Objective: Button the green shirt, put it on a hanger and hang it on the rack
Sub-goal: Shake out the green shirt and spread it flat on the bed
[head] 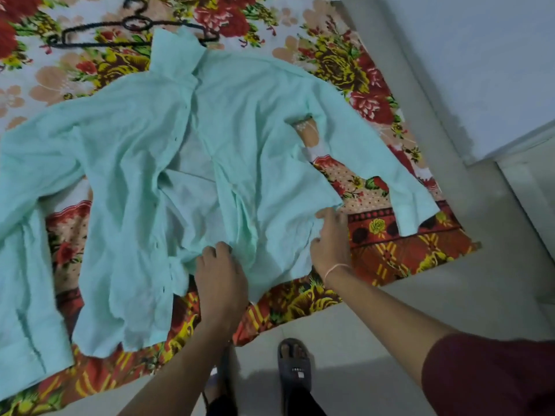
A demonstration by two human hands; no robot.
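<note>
The pale green shirt (126, 163) lies spread on a floral bedsheet, front open, collar pointing away from me and both sleeves stretched out. My left hand (220, 274) rests on the lower part of the right front panel with fingers curled into the fabric near the placket. My right hand (330, 241) lies at the panel's side hem, fingers on the cloth edge. A black hanger (99, 31) sits on the sheet beyond the collar, its right end under the shirt. No rack is in view.
The floral bedsheet (405, 253) covers a low bed whose edge runs diagonally past my feet. Grey tiled floor (450, 295) lies to the right and below. My foot in a grey sandal (294, 367) stands on the floor. A white wall (480, 55) rises at the right.
</note>
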